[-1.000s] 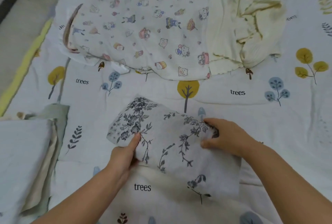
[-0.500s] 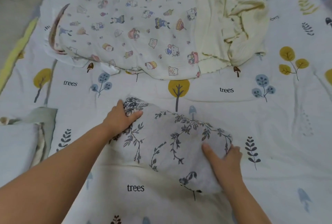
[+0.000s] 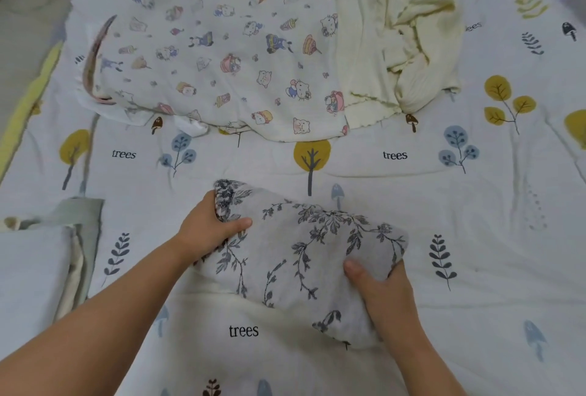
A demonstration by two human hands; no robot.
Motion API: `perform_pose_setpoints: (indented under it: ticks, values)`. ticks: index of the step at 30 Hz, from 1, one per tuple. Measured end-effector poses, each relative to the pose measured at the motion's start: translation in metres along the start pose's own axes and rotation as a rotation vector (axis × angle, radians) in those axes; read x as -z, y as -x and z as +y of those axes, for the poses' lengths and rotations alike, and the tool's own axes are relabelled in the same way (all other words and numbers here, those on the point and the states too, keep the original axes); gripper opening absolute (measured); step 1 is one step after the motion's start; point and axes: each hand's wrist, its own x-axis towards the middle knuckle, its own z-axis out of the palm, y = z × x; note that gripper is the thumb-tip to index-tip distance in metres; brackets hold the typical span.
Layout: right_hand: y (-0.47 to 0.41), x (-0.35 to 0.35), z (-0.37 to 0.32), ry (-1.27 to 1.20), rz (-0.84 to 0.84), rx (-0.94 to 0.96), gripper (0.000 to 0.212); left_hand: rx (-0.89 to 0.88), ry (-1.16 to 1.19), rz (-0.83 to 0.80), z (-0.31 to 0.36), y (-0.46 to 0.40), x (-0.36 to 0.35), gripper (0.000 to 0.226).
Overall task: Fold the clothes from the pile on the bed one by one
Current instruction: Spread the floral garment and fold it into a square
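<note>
Two hands on one folded floral garment (image 3: 304, 256), near middle of bed (image 3: 475, 316): left hand (image 3: 206, 230) grips its far-left corner, right hand (image 3: 383, 287) pinches its right edge, likely to keep folds together; folded stack (image 3: 35, 272) left; beyond, unfolded cartoon-print garment (image 3: 222, 59) and cream garment (image 3: 402, 40) awaiting.

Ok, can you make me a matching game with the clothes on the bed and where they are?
Things:
1. leafy grey cloth
2. cartoon animal garment
3. cream knit garment
4. folded stack

Places:
A. far side of the bed, on the right
B. at the left edge, near the left arm
C. held between both hands
D. far side of the bed, on the left

Pairs: 1-C, 2-D, 3-A, 4-B
</note>
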Motion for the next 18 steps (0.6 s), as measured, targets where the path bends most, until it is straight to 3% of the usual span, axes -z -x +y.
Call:
perform_pose_setpoints:
  ticks: [3, 5, 7, 11, 18]
  values:
    - [0.002, -0.002, -0.013, 0.024, 0.025, 0.043, 0.052, 0.011, 0.020, 0.066, -0.003, 0.011, 0.003, 0.086]
    - [0.004, -0.001, -0.023, 0.070, 0.033, 0.089, 0.071, -0.001, 0.046, 0.064, -0.004, 0.021, 0.005, 0.099]
    - [0.004, 0.002, -0.033, 0.116, 0.027, 0.136, 0.087, -0.029, 0.046, 0.042, -0.004, 0.032, 0.009, 0.095]
    - [0.008, 0.008, -0.055, 0.205, -0.010, 0.190, 0.083, -0.083, 0.085, 0.064, 0.002, 0.056, 0.019, 0.067]
    - [0.032, 0.013, -0.105, 0.252, -0.057, 0.257, 0.078, -0.066, 0.147, 0.182, 0.024, 0.106, 0.050, 0.069]
